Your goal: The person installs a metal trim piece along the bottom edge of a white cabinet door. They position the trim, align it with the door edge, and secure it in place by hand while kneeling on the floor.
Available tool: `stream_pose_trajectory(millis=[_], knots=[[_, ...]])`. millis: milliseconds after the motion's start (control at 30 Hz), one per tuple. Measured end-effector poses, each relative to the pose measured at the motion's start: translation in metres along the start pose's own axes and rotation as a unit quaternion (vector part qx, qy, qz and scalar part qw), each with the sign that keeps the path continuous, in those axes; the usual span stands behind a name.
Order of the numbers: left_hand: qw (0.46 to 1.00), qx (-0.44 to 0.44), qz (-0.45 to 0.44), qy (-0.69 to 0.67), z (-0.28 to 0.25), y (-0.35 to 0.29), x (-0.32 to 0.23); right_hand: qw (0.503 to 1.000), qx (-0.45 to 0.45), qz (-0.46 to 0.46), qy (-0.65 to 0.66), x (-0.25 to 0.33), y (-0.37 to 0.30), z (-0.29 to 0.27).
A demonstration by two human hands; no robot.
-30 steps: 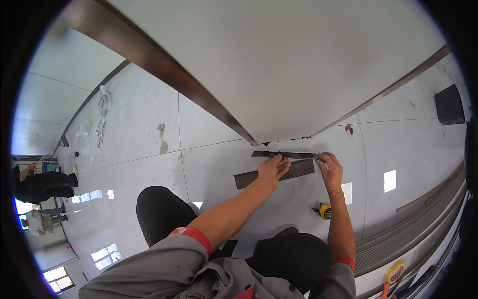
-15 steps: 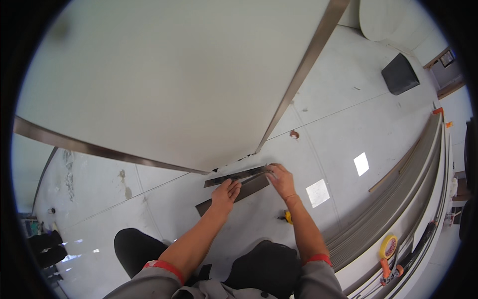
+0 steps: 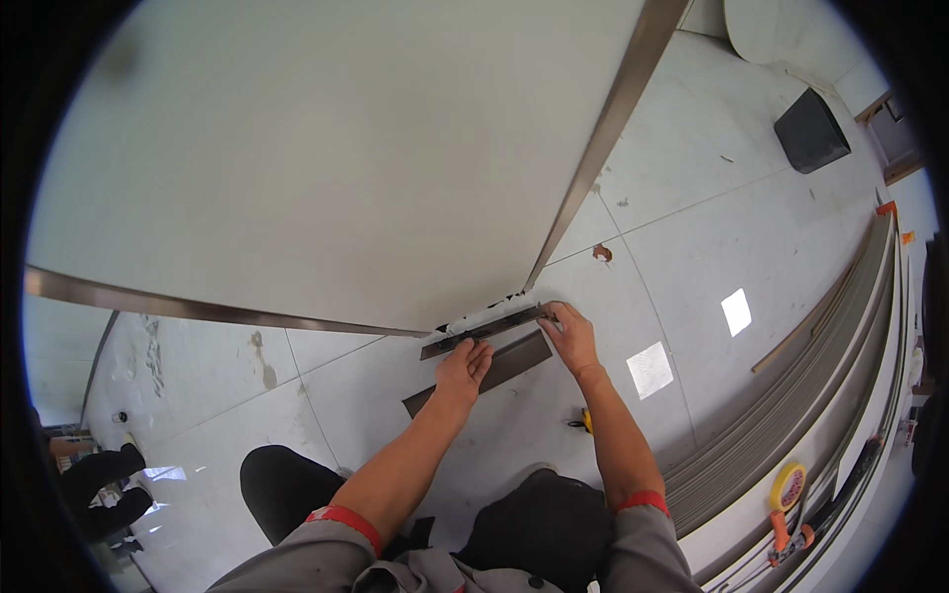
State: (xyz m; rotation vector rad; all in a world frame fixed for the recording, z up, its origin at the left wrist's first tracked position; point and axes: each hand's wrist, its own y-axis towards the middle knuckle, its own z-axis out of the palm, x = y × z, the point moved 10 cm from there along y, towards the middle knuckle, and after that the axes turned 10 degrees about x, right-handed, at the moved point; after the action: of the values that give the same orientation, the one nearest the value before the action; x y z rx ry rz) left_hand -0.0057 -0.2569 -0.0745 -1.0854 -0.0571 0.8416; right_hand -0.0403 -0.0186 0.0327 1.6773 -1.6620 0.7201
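we hold dark strip (image 3: pixel 509 323), left hand (image 3: pixel 463 370) off-middle, right hand (image 3: pixel 571 338) at right end, near lower edge of panel (image 3: pixel 336 178); floor (image 3: pixel 692 287) runs right toward stacked boards (image 3: pixel 803 400).

This looks like an indoor room under fitting-out: the tile floor (image 3: pixel 702 222) has stains, and long grey strips (image 3: pixel 781 395) are stacked there, with yellow tape (image 3: pixel 788 486) and an orange-handled tool (image 3: pixel 780 532) beside them.
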Motion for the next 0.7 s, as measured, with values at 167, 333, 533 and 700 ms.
stream_pose_trajectory(millis=[167, 333, 533, 700], knots=[[1.000, -0.002, -0.003, -0.009, -0.001, 0.008, -0.003, 0.999, 0.007, 0.028, 0.023, -0.013, 0.010, 0.008], [1.000, -0.014, -0.003, -0.004, -0.001, 0.014, -0.005, 0.994, 0.002, 0.075, 0.078, -0.034, 0.017, 0.017], [1.000, -0.028, 0.001, 0.002, 0.001, 0.014, -0.014, 0.992, 0.003, 0.078, 0.098, -0.037, 0.023, 0.021], [1.000, -0.027, 0.002, -0.004, 0.007, 0.018, -0.010, 0.994, -0.002, 0.069, 0.082, -0.051, 0.023, 0.023]])
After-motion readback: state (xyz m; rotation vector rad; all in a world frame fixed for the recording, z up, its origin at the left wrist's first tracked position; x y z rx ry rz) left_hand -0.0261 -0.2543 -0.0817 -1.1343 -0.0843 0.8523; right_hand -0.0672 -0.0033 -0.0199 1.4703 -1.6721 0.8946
